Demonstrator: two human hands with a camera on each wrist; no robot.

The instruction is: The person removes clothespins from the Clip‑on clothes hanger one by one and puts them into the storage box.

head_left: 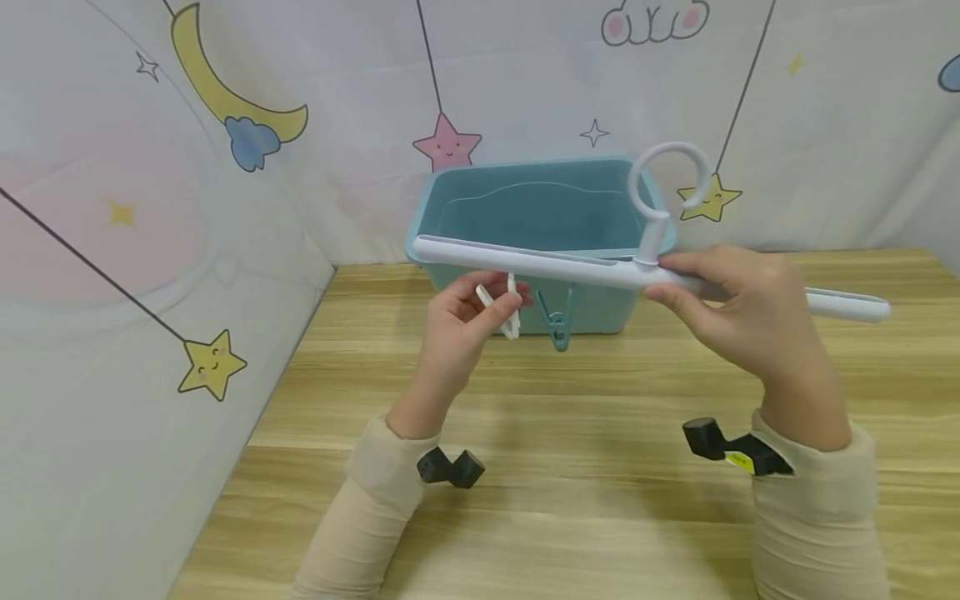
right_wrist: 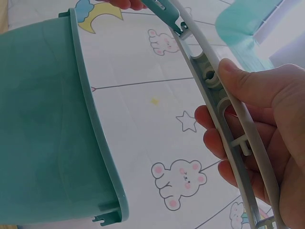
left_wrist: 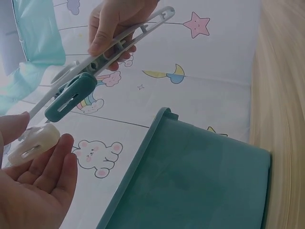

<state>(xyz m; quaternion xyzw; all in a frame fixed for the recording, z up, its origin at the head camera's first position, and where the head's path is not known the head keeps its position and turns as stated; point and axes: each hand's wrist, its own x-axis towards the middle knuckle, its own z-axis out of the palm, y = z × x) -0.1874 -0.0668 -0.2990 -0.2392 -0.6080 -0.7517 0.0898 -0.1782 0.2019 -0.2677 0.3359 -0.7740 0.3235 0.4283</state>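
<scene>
Head looks down; closer wrist views share bin [left_wrist: 205, 181].

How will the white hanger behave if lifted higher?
The white hanger is probably light, being hollow underneath. It seems stiff, showing no sag beyond the right hand. It may tip toward the teal clip's side, which extends farther.

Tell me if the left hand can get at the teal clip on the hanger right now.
Probably yes: the teal clip hangs from the hanger close beside the left hand, with nothing visible between them, though that hand holds a white clip.
</scene>
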